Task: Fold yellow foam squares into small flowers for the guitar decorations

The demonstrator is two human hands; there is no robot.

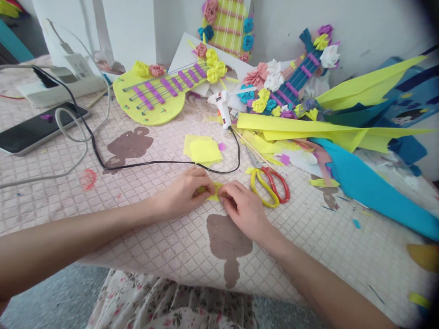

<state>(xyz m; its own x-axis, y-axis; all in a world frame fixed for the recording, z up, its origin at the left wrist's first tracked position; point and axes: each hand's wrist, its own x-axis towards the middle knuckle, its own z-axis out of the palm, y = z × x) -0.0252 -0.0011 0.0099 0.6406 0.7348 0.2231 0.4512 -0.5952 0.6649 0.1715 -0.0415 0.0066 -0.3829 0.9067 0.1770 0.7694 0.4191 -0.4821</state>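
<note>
Both hands pinch one small piece of yellow crepe paper (216,192) over the patterned tablecloth. Its left side is in the closed fingers of my left hand (187,192), and its right side is in those of my right hand (245,208). Fingers hide much of the piece. Just beyond them lie yellow paper squares (206,151), stacked unevenly. Scissors (270,186) with one yellow and one red handle rest to the right of my right hand.
A white glue gun (222,109) stands behind, its black cord (154,161) crossing the table. Paper guitars (154,98) with paper flowers lie at the back. Coloured paper sheets (370,178) cover the right. A phone (37,128) and power strip (61,89) sit left.
</note>
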